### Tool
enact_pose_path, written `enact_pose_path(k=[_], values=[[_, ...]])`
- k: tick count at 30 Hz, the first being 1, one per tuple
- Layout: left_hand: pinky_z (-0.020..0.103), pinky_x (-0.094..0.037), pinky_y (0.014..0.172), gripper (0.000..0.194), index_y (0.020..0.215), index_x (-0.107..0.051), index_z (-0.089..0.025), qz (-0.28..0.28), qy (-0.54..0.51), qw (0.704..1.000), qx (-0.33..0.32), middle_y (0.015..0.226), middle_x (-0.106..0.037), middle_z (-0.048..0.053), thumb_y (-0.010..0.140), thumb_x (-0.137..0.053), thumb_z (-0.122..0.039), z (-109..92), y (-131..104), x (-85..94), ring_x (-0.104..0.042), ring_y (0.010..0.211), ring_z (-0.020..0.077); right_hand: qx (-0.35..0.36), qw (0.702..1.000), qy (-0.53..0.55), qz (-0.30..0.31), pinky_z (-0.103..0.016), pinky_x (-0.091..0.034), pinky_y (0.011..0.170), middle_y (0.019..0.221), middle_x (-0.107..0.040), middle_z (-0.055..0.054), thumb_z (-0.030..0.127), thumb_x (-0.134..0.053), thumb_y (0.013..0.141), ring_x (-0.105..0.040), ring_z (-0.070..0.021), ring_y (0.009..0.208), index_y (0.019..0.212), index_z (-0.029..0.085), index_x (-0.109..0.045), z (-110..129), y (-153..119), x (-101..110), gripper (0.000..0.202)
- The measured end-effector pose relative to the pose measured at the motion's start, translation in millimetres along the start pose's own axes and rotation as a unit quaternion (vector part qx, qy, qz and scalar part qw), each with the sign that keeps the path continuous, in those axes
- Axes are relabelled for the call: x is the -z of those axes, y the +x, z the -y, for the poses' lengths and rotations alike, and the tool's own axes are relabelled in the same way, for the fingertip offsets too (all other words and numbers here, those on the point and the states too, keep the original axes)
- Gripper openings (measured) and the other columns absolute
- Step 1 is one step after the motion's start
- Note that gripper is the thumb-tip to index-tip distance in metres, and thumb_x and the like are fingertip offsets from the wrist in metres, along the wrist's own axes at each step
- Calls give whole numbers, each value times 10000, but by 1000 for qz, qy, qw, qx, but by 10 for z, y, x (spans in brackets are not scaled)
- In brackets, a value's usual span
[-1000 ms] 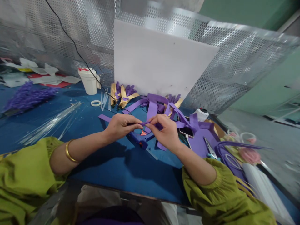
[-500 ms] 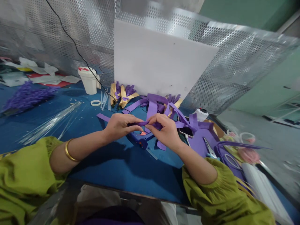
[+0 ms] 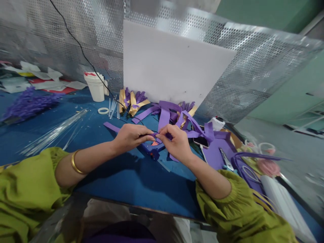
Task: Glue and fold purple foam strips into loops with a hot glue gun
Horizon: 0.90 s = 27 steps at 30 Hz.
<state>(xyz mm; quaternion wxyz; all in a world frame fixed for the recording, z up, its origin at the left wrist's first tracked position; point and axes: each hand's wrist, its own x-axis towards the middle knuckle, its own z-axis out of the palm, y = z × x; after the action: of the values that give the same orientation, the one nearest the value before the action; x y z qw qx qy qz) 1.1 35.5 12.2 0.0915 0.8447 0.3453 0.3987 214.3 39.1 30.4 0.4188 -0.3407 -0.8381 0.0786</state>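
Thumb and fingers of my left hand [image 3: 132, 137] are pinched on a purple strip [image 3: 111, 127], whose loose end sticks out to the left behind the wrist. My right hand [image 3: 175, 141] pinches the same strip, its fingertips almost touching the left ones. The part between the fingers is mostly hidden. Just below the fingertips lies a dark blue tool [image 3: 150, 150] with an orange spot, partly covered by the hands. Behind them is a tangle of wide purple ribbon [image 3: 165, 116].
Small lavender bundles in tan wrap [image 3: 134, 106] stand against a white board [image 3: 172, 64]. Left are a white cup [image 3: 97, 87], a tape ring [image 3: 103, 111], clear sticks [image 3: 113, 108] and purple flowers [image 3: 30, 103]. Right are a phone [image 3: 201, 141], scissors [image 3: 226, 160] and purple sheets [image 3: 215, 153].
Both hands have shifted slightly, with the fingertips a little lower and closer together on the purple strip. The rest of the table looks the same.
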Motion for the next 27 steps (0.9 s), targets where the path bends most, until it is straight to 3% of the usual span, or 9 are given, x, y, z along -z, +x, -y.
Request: enact_pose_path(k=[7, 13, 20, 27], values=[[207, -413, 588, 252, 894, -765, -176, -4, -49, 999, 16, 752, -750, 39, 952, -584, -341, -58, 6, 5, -645, 636, 130, 12, 1000, 14, 1, -322, -449, 739, 766, -700, 2, 181, -687, 869, -625, -170, 740, 723, 232, -545, -3, -6, -34, 209], [208, -425, 589, 229, 917, -768, -178, -8, -85, 994, 64, 727, -736, 19, 907, -649, -373, -62, 21, 1, -620, 610, 126, 4, 1000, 17, -5, -324, -450, 742, 776, -703, 5, 167, -679, 851, -628, -166, 740, 719, 235, -541, -4, -8, -50, 203], [194, -405, 561, 186, 837, -740, -158, 5, -93, 995, 26, 661, -680, 4, 916, -610, -266, -82, 28, 37, -571, 572, 102, -21, 994, 96, 42, -322, -454, 745, 810, -710, 3, 201, -661, 886, -649, -168, 780, 751, 233, -569, -9, -6, -50, 166], [203, -444, 559, 210, 913, -772, -165, -3, -136, 986, 98, 671, -697, 10, 902, -640, -328, -43, 33, 17, -606, 562, 115, -36, 997, 67, 5, -316, -440, 713, 792, -697, -4, 231, -671, 875, -618, -171, 748, 744, 232, -568, -20, 5, -37, 166]])
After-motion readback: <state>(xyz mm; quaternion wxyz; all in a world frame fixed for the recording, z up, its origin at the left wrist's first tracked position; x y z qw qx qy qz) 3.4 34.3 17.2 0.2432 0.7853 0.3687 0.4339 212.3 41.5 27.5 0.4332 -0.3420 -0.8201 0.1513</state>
